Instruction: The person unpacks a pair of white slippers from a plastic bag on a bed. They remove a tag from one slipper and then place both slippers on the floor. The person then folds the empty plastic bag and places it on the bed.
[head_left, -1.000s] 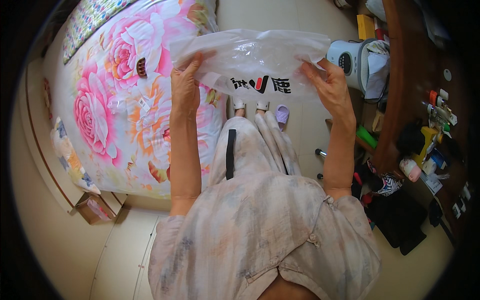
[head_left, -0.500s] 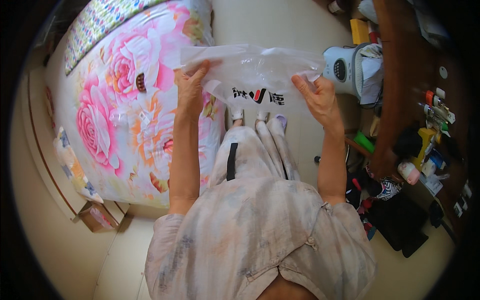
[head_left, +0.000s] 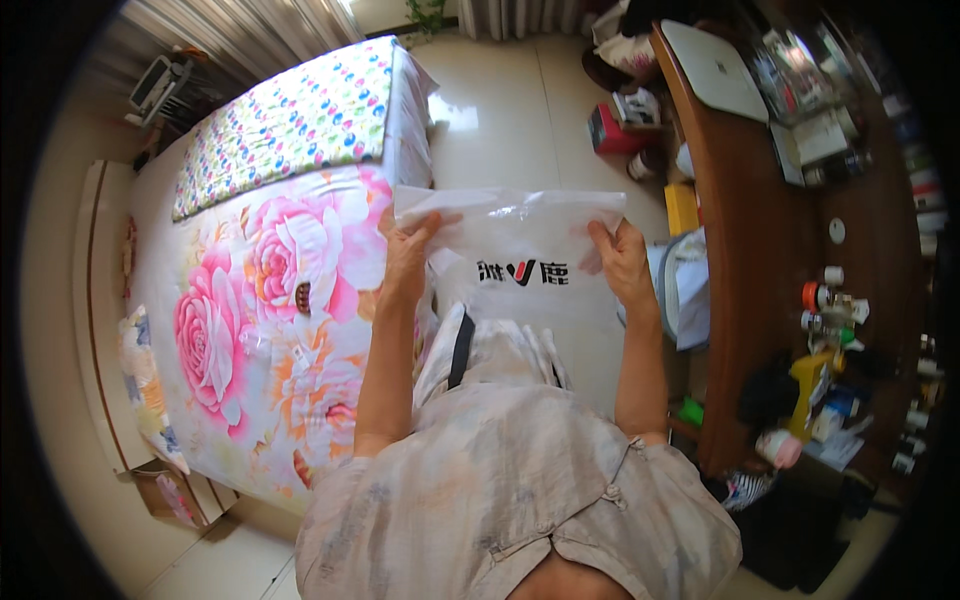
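Note:
A translucent white plastic bag [head_left: 520,235] with a dark and red print is stretched out flat in front of me. My left hand [head_left: 408,250] grips its left side, the thumb on top and the fingers showing faintly through the film. On the opposite side, my right hand [head_left: 622,262] pinches the bag in the same way, its fingers behind the plastic. The bag hangs above the floor, between the bed and the desk, and looks flat. Whether anything lies inside it, I cannot tell.
At left stands a bed with a flowered sheet [head_left: 210,330] and a folded patterned quilt [head_left: 300,115]; a small dark brown object [head_left: 303,297] lies on it. Along the right runs a brown wooden desk [head_left: 740,300] with many small items. A bin [head_left: 688,290] and red box [head_left: 615,130] stand beside it.
The view has tilted up, so the curtains and more of the floor and desk show. The bag sits lower in the picture and is pulled straighter; both hands still hold it.

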